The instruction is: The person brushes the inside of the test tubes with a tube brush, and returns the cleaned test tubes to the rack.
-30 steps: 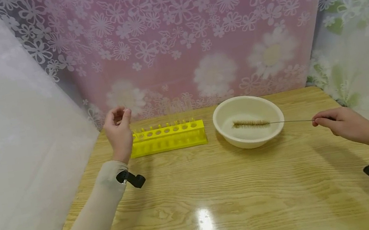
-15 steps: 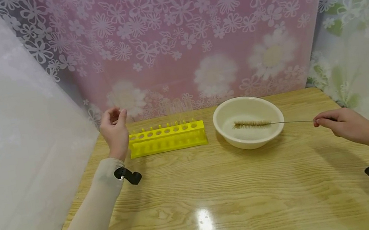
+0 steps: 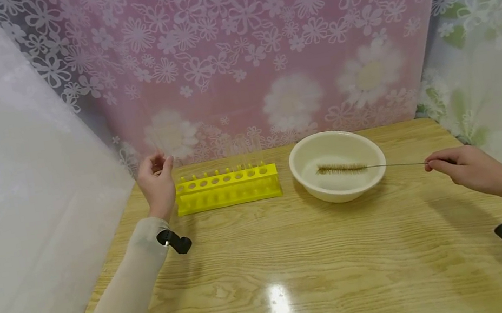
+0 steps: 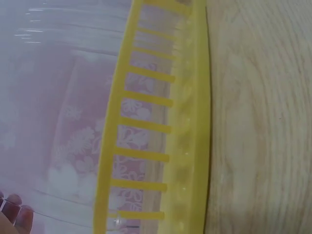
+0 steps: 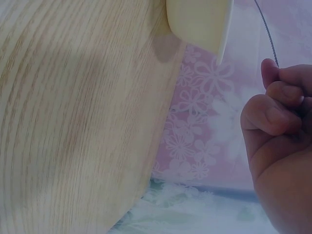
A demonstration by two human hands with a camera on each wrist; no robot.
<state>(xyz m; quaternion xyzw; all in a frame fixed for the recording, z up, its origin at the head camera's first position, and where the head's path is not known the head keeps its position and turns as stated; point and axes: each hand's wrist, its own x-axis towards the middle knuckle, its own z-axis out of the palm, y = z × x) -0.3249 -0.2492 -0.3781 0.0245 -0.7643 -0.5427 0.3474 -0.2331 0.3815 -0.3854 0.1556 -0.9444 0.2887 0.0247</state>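
At the left end of the yellow test tube rack (image 3: 230, 199), my left hand (image 3: 158, 185) is raised with fingers bent. In the left wrist view its fingertips (image 4: 24, 218) pinch a clear test tube (image 4: 53, 216), whose rounded end shows near the rack's end. The tube is too faint to make out in the head view. My right hand (image 3: 472, 168) grips the thin wire handle of a test tube brush (image 3: 341, 168). The brush's tan bristles are over the inside of the white basin (image 3: 338, 196); whether they touch it I cannot tell.
Several clear test tubes (image 3: 247, 149) stand upright toward the rack's right end. The rack and basin are side by side near the back of the wooden table (image 3: 347, 267). A pink flowered curtain (image 3: 236, 60) hangs behind, with pale sheets at both sides.
My left hand has shifted a little left, away from the rack's end holes, then slightly down. The right hand and the brush have hardly moved.
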